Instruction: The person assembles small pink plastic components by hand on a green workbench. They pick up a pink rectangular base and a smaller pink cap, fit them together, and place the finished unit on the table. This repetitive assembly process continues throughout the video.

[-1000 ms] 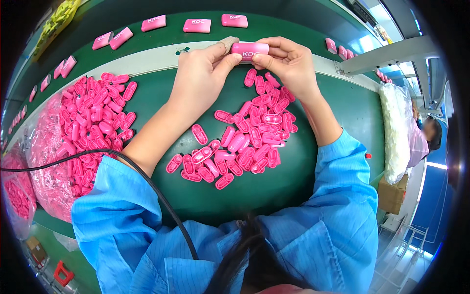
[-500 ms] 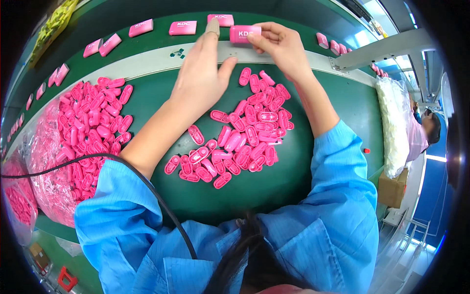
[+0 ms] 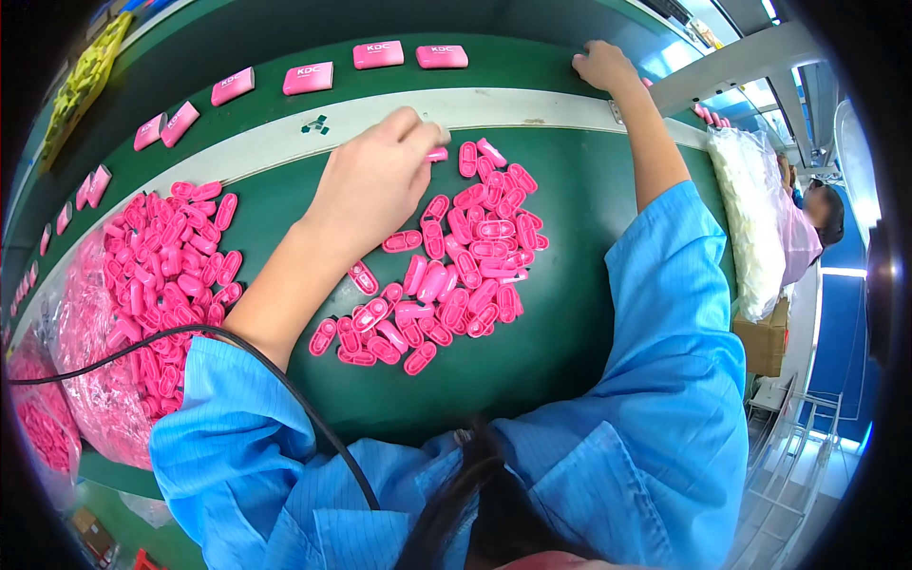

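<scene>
Pink oval shell (image 3: 437, 155), in the upper middle of the frame, is pinched at the fingertips of the left hand (image 3: 378, 173); only its right end shows, pointing toward the right edge, and the visible part lies roughly level across the frame, the rest being hidden by the fingers. The left forearm slants from lower left to upper right, with the back of the hand uppermost and the fingers bent narrowly together. The right arm extends to the upper right, its hand (image 3: 606, 68) over the green conveyor belt (image 3: 532, 65), fingers curled and directed left; whether they hold anything cannot be told. Below the left hand, loose pink shells (image 3: 432, 280) lie in a pile at centre, their long axes in mixed directions. At upper centre, a pink rectangular case (image 3: 443, 58) rests on the belt, long axis running left to right.
</scene>
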Available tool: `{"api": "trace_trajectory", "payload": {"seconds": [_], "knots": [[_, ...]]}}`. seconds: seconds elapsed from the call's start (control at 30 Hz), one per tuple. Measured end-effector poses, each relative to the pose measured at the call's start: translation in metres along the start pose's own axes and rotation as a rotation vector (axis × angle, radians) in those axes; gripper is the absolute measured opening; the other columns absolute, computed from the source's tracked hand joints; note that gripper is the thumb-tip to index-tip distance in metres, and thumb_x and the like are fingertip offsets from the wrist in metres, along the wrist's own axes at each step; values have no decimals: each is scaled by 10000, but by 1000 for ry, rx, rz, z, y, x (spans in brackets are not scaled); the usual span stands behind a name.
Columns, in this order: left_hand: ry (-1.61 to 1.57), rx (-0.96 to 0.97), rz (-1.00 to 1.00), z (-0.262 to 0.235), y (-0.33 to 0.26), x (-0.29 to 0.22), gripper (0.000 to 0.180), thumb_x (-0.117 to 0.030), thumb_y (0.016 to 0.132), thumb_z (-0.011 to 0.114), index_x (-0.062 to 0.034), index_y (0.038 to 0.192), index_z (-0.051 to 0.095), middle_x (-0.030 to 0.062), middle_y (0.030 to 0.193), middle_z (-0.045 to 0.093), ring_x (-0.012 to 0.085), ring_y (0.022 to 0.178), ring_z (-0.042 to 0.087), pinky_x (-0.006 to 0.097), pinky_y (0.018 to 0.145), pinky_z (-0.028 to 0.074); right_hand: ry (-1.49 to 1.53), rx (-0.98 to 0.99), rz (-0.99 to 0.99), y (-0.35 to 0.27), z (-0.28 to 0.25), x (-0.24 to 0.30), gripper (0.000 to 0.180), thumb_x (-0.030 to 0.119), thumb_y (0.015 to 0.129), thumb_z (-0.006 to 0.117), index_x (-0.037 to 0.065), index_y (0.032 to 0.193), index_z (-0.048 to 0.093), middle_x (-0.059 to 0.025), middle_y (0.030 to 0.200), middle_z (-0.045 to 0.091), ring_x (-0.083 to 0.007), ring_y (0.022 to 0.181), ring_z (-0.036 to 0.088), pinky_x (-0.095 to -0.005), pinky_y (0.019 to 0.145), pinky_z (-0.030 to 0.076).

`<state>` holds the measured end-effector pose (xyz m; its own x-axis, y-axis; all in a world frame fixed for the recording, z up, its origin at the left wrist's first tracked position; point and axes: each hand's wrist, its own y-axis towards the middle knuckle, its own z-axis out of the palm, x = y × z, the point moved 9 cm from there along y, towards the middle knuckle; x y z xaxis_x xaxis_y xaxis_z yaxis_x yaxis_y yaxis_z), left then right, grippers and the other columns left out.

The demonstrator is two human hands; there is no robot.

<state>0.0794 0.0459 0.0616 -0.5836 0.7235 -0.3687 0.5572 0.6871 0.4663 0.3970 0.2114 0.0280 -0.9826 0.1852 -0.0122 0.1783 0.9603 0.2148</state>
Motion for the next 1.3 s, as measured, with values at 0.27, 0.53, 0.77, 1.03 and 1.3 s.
{"api": "trace_trajectory", "payload": {"seconds": [0.27,0.53,0.77,1.03,1.3], "knots": [[-664,-34,-439,2,-3,49,273,-25,814,517,-32,1084,557,64,889,545,128,766,583,229,668,470,1124,338,-375,-103,-82,132,340,252,770,648,6,1003,611,-36,800,615,-80,685,545,-217,586,435],[-951,7,-583,22,-7,55,325,-89,898,467,29,1201,441,148,1040,579,173,894,608,250,803,494,1233,60,-509,-147,-55,183,270,207,768,669,11,950,625,-60,688,613,-78,575,547,-222,521,433],[-1035,-41,-549,18,-5,58,401,-81,885,491,-4,1269,402,120,1039,585,162,943,587,266,840,477,1412,39,-457,-153,-63,178,272,163,782,658,-26,969,598,-56,709,614,-80,583,547,-210,539,446],[-1066,-165,-562,9,-6,57,371,-61,840,567,6,1197,494,98,1077,589,130,952,575,257,842,473,1638,505,-271,-157,-30,189,264,139,820,621,-30,1017,569,-69,802,632,-86,646,574,-194,592,476],[-800,-163,-399,-4,-2,49,358,-44,829,585,35,1171,514,104,1078,592,129,935,578,242,827,474,1618,336,-365,-156,-41,184,255,100,810,626,-35,1016,559,-93,882,639,-101,734,592,-220,660,502]]}}
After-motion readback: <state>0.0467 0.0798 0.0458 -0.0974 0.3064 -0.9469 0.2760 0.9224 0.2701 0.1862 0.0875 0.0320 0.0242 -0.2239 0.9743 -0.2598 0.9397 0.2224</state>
